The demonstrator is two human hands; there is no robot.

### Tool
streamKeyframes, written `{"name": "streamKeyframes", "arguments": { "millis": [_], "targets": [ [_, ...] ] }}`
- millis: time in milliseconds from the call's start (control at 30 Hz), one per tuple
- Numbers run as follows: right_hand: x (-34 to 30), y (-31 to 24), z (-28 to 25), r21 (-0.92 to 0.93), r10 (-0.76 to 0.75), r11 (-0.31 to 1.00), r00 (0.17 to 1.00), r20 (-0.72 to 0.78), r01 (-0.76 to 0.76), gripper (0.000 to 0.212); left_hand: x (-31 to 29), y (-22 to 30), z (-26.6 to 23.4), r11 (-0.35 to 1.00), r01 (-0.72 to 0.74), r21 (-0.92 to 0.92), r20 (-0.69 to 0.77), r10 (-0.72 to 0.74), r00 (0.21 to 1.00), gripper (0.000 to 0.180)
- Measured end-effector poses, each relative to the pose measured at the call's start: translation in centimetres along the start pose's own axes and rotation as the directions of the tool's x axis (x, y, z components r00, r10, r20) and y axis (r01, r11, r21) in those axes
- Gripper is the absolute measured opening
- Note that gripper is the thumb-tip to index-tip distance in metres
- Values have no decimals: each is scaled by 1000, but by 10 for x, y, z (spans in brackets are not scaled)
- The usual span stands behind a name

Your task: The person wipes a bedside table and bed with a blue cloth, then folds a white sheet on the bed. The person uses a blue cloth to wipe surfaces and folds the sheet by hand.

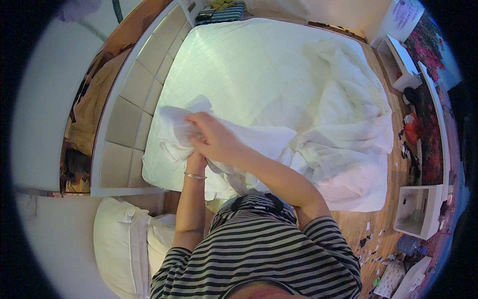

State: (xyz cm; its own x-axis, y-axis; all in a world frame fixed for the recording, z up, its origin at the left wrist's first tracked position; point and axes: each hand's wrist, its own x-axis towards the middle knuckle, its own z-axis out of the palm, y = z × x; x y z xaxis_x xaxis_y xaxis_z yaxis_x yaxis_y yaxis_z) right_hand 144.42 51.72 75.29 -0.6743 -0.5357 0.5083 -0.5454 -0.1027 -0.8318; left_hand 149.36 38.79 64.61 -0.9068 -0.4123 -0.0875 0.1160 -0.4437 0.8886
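Nearest the camera is the person's black-and-white striped shirt (259, 249), with both bare forearms rising from it toward the bed. Just left of the shirt, off the bed's near edge, white pillows (122, 244) lie stacked beside the headboard's end.

The left hand (195, 160) wears a thin silver bangle (194, 175) at the wrist and reaches up under the cloth; its grip is clenched in a bunch of the white pillowcase (174, 132), though the fingers are mostly hidden by the fabric and by the other hand. The right hand (211, 134) crosses over just above it, its grip also closed on the pillowcase, pinching a gathered fold at the top. The pillowcase is held up, crumpled, over the near left corner of the bed, close to the headboard, its loose cloth trailing down toward the mattress.

Beyond the hands lies the bare quilted white mattress (249, 65), which fills the middle of the view. On the mattress's right half a rumpled white sheet (343, 144) is heaped, spilling over the near edge toward the wooden floor (371, 219). The padded beige headboard (134, 99) runs along the mattress's left side.

Right of the bed, on the floor, stand a white open box (416, 212) and scattered scraps and clutter. At the mattress's far end sits a pile of folded striped cloth (221, 12).
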Motion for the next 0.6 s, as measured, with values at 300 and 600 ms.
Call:
{"name": "streamKeyframes", "arguments": {
  "millis": [300,600],
  "targets": [
    [-100,48,-37,-432,204,875,976,-77,-217,38,-2,27,7,988,47,-147,-204,-76,976,37],
    [-14,18,-103,426,648,753,677,-348,-502,43,-1,12,-12,949,311,-50,-100,-314,944,54]
  ]
}}
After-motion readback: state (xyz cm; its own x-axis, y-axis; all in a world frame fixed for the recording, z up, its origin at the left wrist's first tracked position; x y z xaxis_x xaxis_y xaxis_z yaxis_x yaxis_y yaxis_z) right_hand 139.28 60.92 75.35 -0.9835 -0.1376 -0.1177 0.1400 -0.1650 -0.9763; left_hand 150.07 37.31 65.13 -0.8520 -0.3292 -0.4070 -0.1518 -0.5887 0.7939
